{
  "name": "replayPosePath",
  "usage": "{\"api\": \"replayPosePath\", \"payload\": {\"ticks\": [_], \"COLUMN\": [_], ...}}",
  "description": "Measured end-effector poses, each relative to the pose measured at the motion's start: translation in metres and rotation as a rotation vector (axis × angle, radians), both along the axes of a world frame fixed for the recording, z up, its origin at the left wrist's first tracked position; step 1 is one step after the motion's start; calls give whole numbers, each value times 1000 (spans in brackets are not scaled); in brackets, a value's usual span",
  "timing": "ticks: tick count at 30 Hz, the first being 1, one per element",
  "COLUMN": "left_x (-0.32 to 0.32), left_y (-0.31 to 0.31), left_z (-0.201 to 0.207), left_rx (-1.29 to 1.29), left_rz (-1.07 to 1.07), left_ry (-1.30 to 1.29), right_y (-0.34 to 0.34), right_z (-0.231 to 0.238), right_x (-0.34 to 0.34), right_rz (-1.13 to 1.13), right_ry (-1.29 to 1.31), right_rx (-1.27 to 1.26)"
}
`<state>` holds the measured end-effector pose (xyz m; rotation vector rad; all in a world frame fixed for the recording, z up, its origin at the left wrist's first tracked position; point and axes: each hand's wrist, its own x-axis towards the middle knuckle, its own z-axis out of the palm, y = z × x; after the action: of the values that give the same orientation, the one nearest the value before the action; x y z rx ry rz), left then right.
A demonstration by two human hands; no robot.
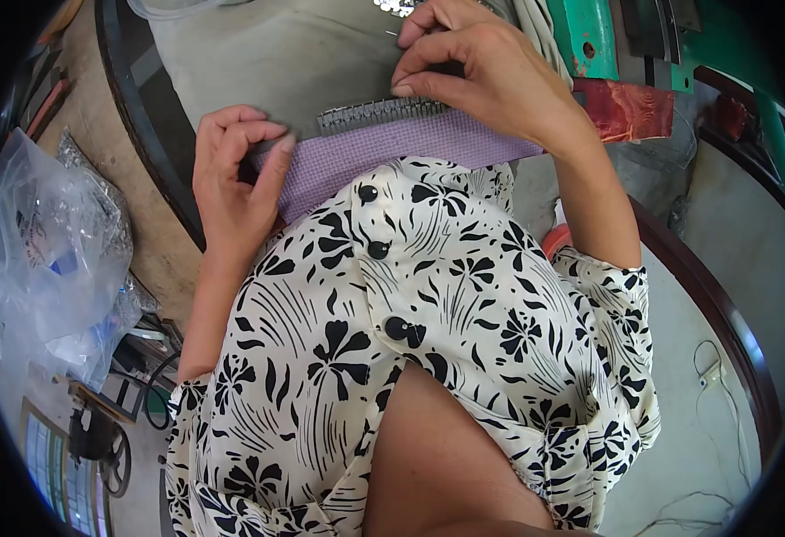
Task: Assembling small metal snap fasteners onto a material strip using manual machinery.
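Olive-grey desk (258, 54) spans twelve o'clock, with one green-painted metal part (585, 40) at one, one red patterned piece (634, 125) at two and crumpled clear plastic bags (43, 251) at nine. One purple woven cloth (383, 143) and one grey toothed strip (374, 115) lie at twelve; the left hand (236, 170), at ten, touches the cloth, the right hand (500, 80), at one, blocks the strip's end, and whether either grips anything I cannot tell.
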<state>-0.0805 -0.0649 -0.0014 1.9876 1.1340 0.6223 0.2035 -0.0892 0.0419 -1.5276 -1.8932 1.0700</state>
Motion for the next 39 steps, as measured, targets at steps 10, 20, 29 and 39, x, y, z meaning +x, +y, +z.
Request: {"api": "replayPosePath", "payload": {"ticks": [10,20,29,39], "left_x": [5,17,19,20], "left_y": [-5,-7,-11,-16], "left_z": [-4,-10,-15,-19], "left_rx": [-39,-2,-21,72], "left_rz": [-12,-18,28,21], "left_ry": [4,22,-61,-14], "right_y": [0,-21,-123,-141], "right_z": [0,-14,-40,-57], "right_x": [-5,-3,36,69], "right_rz": [37,-130,-868,-756], "right_ry": [-74,-178,-140,-407], "right_rx": [19,380,353,266]}}
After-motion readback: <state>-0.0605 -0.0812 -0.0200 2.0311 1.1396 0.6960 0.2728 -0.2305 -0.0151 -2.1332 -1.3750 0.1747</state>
